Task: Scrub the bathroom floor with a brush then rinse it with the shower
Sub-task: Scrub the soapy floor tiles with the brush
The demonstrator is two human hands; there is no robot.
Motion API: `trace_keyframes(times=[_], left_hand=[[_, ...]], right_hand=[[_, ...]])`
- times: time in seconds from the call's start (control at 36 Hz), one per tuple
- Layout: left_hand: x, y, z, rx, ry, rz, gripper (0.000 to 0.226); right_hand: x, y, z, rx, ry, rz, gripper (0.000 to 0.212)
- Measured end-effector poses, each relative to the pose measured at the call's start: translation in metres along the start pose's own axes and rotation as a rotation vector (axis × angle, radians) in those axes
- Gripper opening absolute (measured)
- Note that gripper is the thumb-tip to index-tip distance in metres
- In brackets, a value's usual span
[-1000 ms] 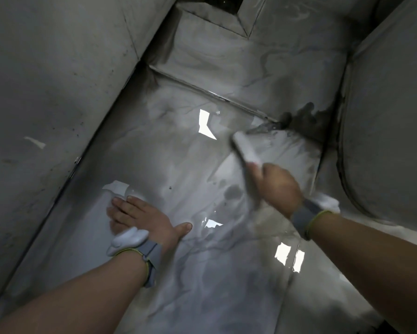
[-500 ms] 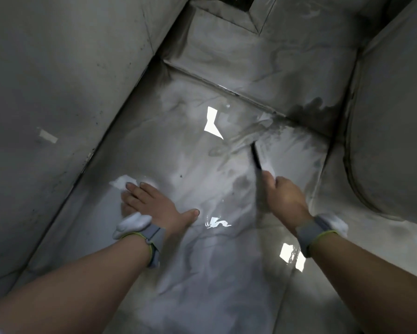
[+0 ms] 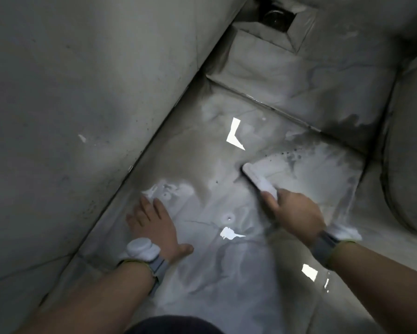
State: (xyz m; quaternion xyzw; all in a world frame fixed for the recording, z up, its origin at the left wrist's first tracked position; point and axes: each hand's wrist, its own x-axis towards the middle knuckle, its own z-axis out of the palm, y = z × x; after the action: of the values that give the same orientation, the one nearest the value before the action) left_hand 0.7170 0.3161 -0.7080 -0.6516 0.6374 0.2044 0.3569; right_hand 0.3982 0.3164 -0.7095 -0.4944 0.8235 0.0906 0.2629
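Two hands at work in the single head view, both low over a wet, glossy bathroom floor (image 3: pixel 202 273). Right hand (image 3: pixel 296 213) clenched round the near end of a pale brush (image 3: pixel 258 179), fingers curled over its handle, thumb side toward the left. Brush head stretched away from that grip, up and to the left, lying against the tile at a slant. Just beyond the brush head, a lighter, streaked patch of floor (image 3: pixel 311 169) speckled with dark spots, spreading right toward a rounded pale fixture (image 3: pixel 410 169). Left hand (image 3: pixel 154 225) well apart from the grip, off to its left, released and flat, palm down on the tile with fingers spread and thumb out to the side. Grey wristband (image 3: pixel 158 265) with a white puck on the left wrist; a matching band (image 3: pixel 325 244) on the right. Between the two hands, bright reflections on standing water (image 3: pixel 229 232). Beyond the grip, a raised step (image 3: pixel 299 75) and a dark drain recess (image 3: pixel 275 15). Left of everything, a stained wall (image 3: pixel 70 92). Shower not in sight.
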Motion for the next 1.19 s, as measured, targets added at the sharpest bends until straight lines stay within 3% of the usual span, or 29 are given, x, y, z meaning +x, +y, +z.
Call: trace_keyframes(times=[0.03, 0.14, 0.25, 0.33, 0.47, 0.58, 0.69, 0.78, 0.89, 1.19], left_hand=[[0.002, 0.0, 0.0, -0.014, 0.006, -0.001, 0.16], [0.001, -0.001, 0.004, -0.063, -0.007, 0.01, 0.16], [0.002, 0.004, 0.0, -0.069, -0.034, -0.02, 0.162], [0.004, 0.008, 0.001, -0.082, -0.053, -0.039, 0.164], [0.007, 0.012, 0.003, -0.087, -0.064, -0.065, 0.165], [0.009, 0.012, 0.003, -0.1, -0.083, -0.075, 0.168], [0.009, 0.014, 0.001, -0.097, -0.095, -0.087, 0.167], [0.007, 0.014, -0.001, -0.09, -0.105, -0.08, 0.165], [0.006, 0.015, -0.007, -0.068, -0.108, -0.08, 0.162], [0.011, 0.018, 0.0, -0.084, -0.109, -0.101, 0.163]], right_hand=[[0.004, -0.001, -0.001, -0.035, 0.001, -0.036, 0.062], [0.028, 0.004, -0.023, 0.155, 0.038, 0.177, 0.071], [0.033, 0.005, -0.021, 0.029, 0.014, 0.057, 0.065], [0.052, 0.015, -0.039, 0.186, 0.039, 0.242, 0.078], [0.052, 0.008, -0.034, 0.068, 0.029, 0.086, 0.071], [0.072, 0.016, -0.048, 0.214, 0.047, 0.295, 0.076], [0.073, 0.0, -0.041, 0.122, 0.013, 0.16, 0.074], [0.09, 0.004, -0.054, 0.212, 0.035, 0.286, 0.081], [0.103, 0.001, -0.055, 0.159, 0.04, 0.2, 0.078], [0.13, -0.024, -0.067, 0.159, 0.034, 0.201, 0.079]])
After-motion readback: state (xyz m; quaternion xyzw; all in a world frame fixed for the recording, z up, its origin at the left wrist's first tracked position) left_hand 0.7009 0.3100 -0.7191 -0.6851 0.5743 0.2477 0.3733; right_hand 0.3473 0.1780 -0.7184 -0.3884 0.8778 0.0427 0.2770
